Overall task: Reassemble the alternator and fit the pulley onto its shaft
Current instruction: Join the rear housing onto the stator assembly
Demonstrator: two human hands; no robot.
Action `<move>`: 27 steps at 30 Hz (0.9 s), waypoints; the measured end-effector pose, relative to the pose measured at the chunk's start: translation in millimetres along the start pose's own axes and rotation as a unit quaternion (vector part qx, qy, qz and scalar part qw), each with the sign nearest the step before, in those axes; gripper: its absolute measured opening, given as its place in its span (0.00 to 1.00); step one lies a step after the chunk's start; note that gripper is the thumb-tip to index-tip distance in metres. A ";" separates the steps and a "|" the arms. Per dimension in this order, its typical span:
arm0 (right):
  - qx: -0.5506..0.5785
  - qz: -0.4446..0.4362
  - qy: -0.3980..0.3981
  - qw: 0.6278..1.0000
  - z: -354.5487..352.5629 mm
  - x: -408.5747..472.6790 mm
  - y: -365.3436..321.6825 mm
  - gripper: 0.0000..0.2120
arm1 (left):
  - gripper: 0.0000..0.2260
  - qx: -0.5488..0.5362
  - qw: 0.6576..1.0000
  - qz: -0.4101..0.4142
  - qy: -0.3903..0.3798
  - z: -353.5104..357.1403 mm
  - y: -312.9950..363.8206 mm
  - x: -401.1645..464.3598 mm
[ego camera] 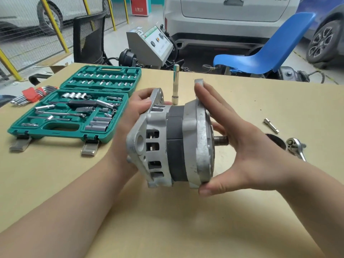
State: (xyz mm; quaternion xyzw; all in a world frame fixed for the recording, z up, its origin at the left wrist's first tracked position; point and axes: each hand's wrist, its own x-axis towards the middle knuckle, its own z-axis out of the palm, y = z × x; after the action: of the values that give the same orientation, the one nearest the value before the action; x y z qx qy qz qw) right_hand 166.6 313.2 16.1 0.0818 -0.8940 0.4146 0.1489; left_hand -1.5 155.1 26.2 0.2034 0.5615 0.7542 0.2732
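Observation:
The alternator (175, 142) is held in the air above the table, lying on its side, with silver end housings and a dark grey stator band in the middle. Its bare threaded shaft (221, 140) points right, toward my right palm. My left hand (134, 116) holds the slotted rear housing from behind. My right hand (242, 142) spans the front housing, fingers along its upper rim and thumb under its lower edge. The dark pulley (277, 141) lies on the table behind my right hand, mostly hidden.
An open green socket set case (74, 107) lies at the left, with hex keys (31, 94) beside it. A long socket (176, 84) stands upright behind the alternator. A ratchet (296, 147) and a small extension bit (271, 125) lie at the right. A blue chair (264, 54) stands beyond the table.

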 end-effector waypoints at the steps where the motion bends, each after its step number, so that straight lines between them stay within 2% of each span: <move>1: 0.000 -0.002 -0.003 1.000 0.0 0.1 0.5 0.65 | 0.12 -0.013 1.000 -0.005 -0.006 -4.5 0.4 2.0; 4: 0.003 -0.006 -0.010 1.000 3.2 4.0 -2.9 0.65 | 0.07 0.024 0.999 -0.004 -0.029 -20.2 6.9 2.6; 8: -0.055 -0.038 0.002 0.998 20.1 11.9 -7.8 0.59 | 0.19 0.101 0.994 0.034 -0.007 -25.6 15.4 -5.6; 11: -0.075 -0.034 0.009 0.997 26.4 16.6 -12.4 0.61 | 0.28 0.156 0.987 0.032 0.025 -24.9 19.3 -12.3; 15: -0.070 -0.025 -0.032 0.997 16.4 27.4 -19.9 0.64 | 0.22 0.276 0.956 0.050 0.088 -36.5 17.9 -11.0; 17: -0.089 -0.024 -0.059 0.994 14.3 34.5 -24.3 0.66 | 0.23 0.322 0.938 0.040 0.121 -45.1 16.4 -8.0; 22: -0.081 -0.020 -0.063 0.994 17.0 46.9 -25.5 0.65 | 0.22 0.246 0.959 0.011 0.143 -54.7 11.0 -4.8; 25: -0.066 -0.036 -0.056 0.996 19.3 46.6 -21.8 0.64 | 0.22 0.087 0.992 -0.059 0.073 -50.7 15.1 -2.5; 26: -0.061 -0.042 -0.052 0.996 20.4 46.5 -20.5 0.64 | 0.21 0.091 0.993 -0.058 0.054 -51.5 15.6 0.9; 27: -0.057 -0.046 -0.048 0.996 21.2 46.6 -19.1 0.63 | 0.20 0.148 0.987 -0.039 0.047 -54.3 15.1 6.3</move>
State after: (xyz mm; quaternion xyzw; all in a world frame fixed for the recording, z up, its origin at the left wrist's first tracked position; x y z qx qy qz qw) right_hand 123.6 283.6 32.3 0.1340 -0.9177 0.3510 0.1294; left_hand -42.5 115.9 25.0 0.1836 0.6870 0.6600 0.2422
